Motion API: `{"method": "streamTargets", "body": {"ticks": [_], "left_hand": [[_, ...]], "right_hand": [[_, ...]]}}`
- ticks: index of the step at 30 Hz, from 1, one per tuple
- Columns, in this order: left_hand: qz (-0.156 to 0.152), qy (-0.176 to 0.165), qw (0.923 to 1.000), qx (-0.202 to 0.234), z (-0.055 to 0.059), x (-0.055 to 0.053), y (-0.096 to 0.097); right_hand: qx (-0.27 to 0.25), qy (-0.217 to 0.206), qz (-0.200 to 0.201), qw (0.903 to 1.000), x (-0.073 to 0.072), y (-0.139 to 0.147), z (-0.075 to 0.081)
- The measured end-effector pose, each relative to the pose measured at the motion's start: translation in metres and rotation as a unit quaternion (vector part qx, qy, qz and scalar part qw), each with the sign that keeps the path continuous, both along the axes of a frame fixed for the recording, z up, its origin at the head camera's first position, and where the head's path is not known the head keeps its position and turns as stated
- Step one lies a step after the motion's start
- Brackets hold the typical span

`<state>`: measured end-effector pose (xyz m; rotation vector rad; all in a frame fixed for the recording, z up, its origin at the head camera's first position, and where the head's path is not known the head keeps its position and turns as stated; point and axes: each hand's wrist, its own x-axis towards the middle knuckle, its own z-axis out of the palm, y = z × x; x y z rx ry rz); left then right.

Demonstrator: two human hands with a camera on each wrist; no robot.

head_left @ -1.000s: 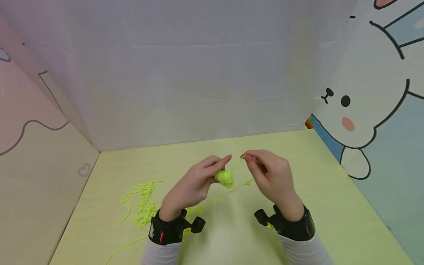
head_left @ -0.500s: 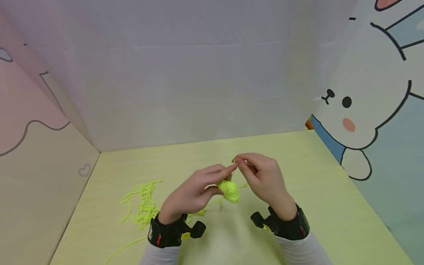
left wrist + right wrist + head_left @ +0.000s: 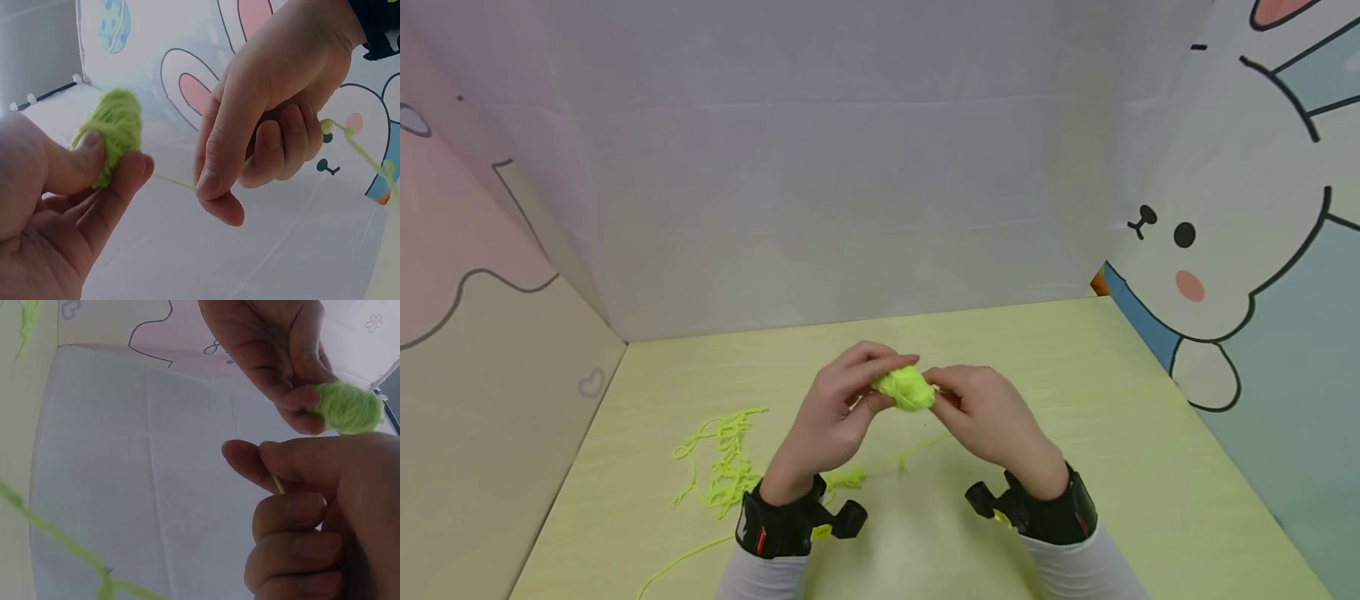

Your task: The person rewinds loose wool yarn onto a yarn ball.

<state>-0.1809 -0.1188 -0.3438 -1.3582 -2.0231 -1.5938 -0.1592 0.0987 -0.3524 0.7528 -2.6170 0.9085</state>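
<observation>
the left hand point(image 3: 837, 410) pinches the yarn ball point(image 3: 906, 389) above the counter point(image 3: 1157, 467), fingers hiding part of it; the right hand point(image 3: 997, 418), just beside it, pinches a strand point(image 3: 174, 182) that disappears among its curled fingers. the left wrist strap point(image 3: 777, 523) covers some loose yarn point(image 3: 730, 473). since half a second ago, the ball has risen and the right hand's fingertips have dropped. the yellow tag point(image 3: 822, 532) is too small to read.
</observation>
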Motion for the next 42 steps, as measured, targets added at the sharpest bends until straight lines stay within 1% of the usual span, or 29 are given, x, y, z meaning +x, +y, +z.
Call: {"method": "streamTargets", "body": {"ticks": [2, 4, 6, 8, 10, 12, 13, 15, 16, 17, 19, 22, 26, 28, 30, 34, 37, 40, 42], "left_hand": [[0.028, -0.043, 0.9980, 0.037, 0.000, 0.000, 0.000], [0.056, -0.079, 0.9934, 0.063, 0.000, 0.000, -0.001], [0.089, -0.102, 0.9881, 0.073, 0.000, -0.001, -0.001], [0.126, -0.114, 0.9825, 0.076, -0.002, -0.003, -0.002], [0.170, -0.115, 0.9762, 0.071, -0.004, -0.005, -0.003], [0.213, -0.110, 0.9694, 0.056, -0.007, -0.007, -0.005], [0.229, -0.105, 0.9666, 0.048, -0.008, -0.009, -0.006], [0.250, -0.096, 0.9630, 0.029, -0.009, -0.011, -0.007], [0.255, -0.091, 0.9624, 0.018, -0.010, -0.012, -0.008], [0.253, -0.089, 0.9633, 0.010, -0.010, -0.013, -0.009], [0.240, -0.082, 0.9672, -0.009, -0.010, -0.014, -0.010], [0.211, -0.068, 0.9741, -0.047, -0.012, -0.014, -0.010], [0.146, -0.048, 0.9842, -0.088, -0.011, -0.012, -0.009], [0.108, -0.041, 0.9881, -0.101, -0.010, -0.011, -0.009], [0.075, -0.036, 0.9905, -0.110, -0.009, -0.010, -0.009], [0.023, -0.014, 0.9926, -0.118, -0.009, -0.010, -0.010], [-0.031, 0.003, 0.9937, -0.107, -0.008, -0.009, -0.010], [-0.080, 0.006, 0.9924, -0.093, -0.003, -0.005, -0.010], [-0.099, 0.000, 0.9913, -0.087, 0.004, -0.001, -0.009]], "right_hand": [[0.019, -0.013, 0.022, 0.9995, 0.001, -0.003, 0.000], [0.032, -0.015, 0.042, 0.9985, 0.002, -0.005, 0.001], [0.040, -0.013, 0.058, 0.9974, 0.003, -0.007, 0.002], [0.043, -0.006, 0.072, 0.9965, 0.006, -0.008, 0.003], [0.039, 0.008, 0.081, 0.9959, 0.008, -0.008, 0.004], [0.029, 0.028, 0.091, 0.9951, 0.011, -0.008, 0.006], [0.021, 0.040, 0.093, 0.9946, 0.013, -0.007, 0.007], [0.003, 0.070, 0.096, 0.9930, 0.015, -0.006, 0.009], [-0.007, 0.085, 0.098, 0.9915, 0.017, -0.006, 0.010], [-0.017, 0.100, 0.100, 0.9898, 0.018, -0.005, 0.011], [-0.044, 0.133, 0.102, 0.9848, 0.019, -0.004, 0.013], [-0.091, 0.193, 0.098, 0.9719, 0.018, -0.003, 0.014], [-0.153, 0.259, 0.080, 0.9502, 0.016, -0.001, 0.017], [-0.170, 0.277, 0.071, 0.9432, 0.016, 0.000, 0.019], [-0.178, 0.287, 0.064, 0.9391, 0.015, 0.002, 0.020], [-0.184, 0.297, 0.038, 0.9362, 0.013, 0.003, 0.021], [-0.191, 0.291, 0.008, 0.9374, 0.010, 0.004, 0.020], [-0.198, 0.275, -0.013, 0.9407, 0.007, 0.005, 0.018], [-0.198, 0.264, -0.019, 0.9436, 0.004, 0.006, 0.016]]}}
